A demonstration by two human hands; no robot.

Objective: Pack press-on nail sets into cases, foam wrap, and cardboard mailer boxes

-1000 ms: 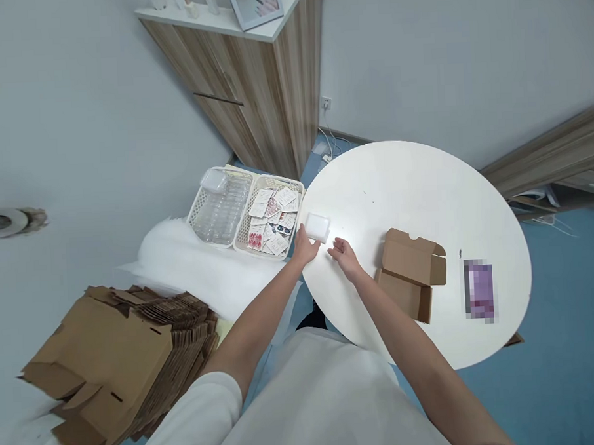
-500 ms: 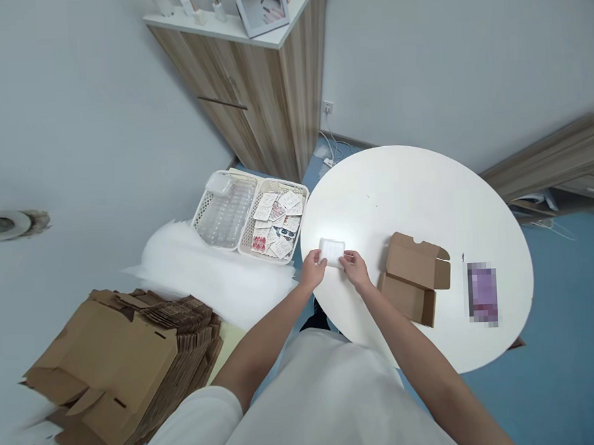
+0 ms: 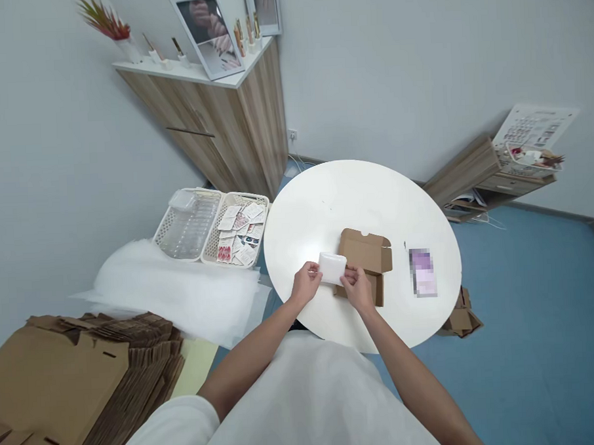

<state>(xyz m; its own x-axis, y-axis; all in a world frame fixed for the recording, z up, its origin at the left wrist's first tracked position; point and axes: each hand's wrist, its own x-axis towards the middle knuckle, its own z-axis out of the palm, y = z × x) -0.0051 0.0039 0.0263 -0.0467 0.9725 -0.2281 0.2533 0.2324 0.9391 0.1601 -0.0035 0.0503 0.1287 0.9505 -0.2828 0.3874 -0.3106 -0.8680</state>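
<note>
A small white foam-wrapped packet (image 3: 332, 267) is held level between my two hands, above the table's near left part. My left hand (image 3: 307, 281) pinches its left edge. My right hand (image 3: 357, 287) grips its right edge, in front of the cardboard box. That brown cardboard box (image 3: 364, 249) lies on the table with its lid folded back, partly covered by my right hand and the packet. What the white wrapping contains is hidden.
On the round white table (image 3: 315, 195) lies a blurred purple item (image 3: 423, 273) at right. Left of it stand a basket of clear plastic cases (image 3: 189, 224) and a basket of printed cards (image 3: 238, 235). White foam sheets (image 3: 176, 287) and stacked flat cardboard boxes (image 3: 62, 377) lie nearer.
My view has turned right. Both hands have brought the white packet rightward off the table's left edge area, closer to the cardboard box, still gripping both sides.
</note>
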